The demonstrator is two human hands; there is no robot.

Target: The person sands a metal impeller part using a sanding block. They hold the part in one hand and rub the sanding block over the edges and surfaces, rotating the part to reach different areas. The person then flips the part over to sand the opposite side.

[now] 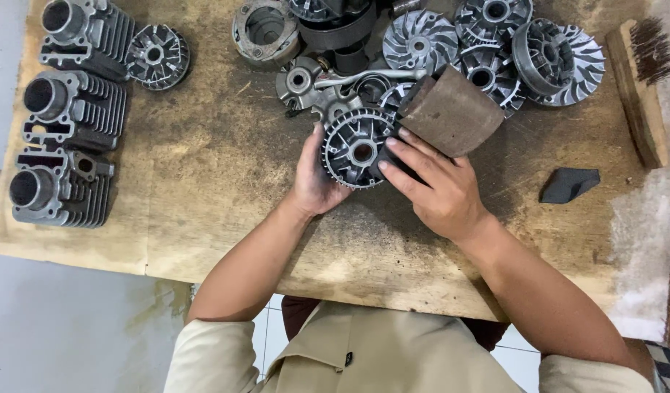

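You have three grey finned metal engine cylinders (62,109) stacked in a column at the left edge of the wooden board. You have roughly seven round silver ribbed pulley discs (420,40), counting the one by the cylinders and the one you hold; the heaped ones overlap, so that count is uncertain. One brown sandpaper sheet (451,109), one wooden wire brush (644,80), one dark folded scrap (569,184).

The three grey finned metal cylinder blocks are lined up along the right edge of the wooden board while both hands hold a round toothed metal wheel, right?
Not quite. The head view shows the three grey finned metal cylinder blocks along the left edge of the wooden board, not the right. The left hand does hold the round toothed metal wheel, and the right hand presses a brown sheet of sandpaper to it.
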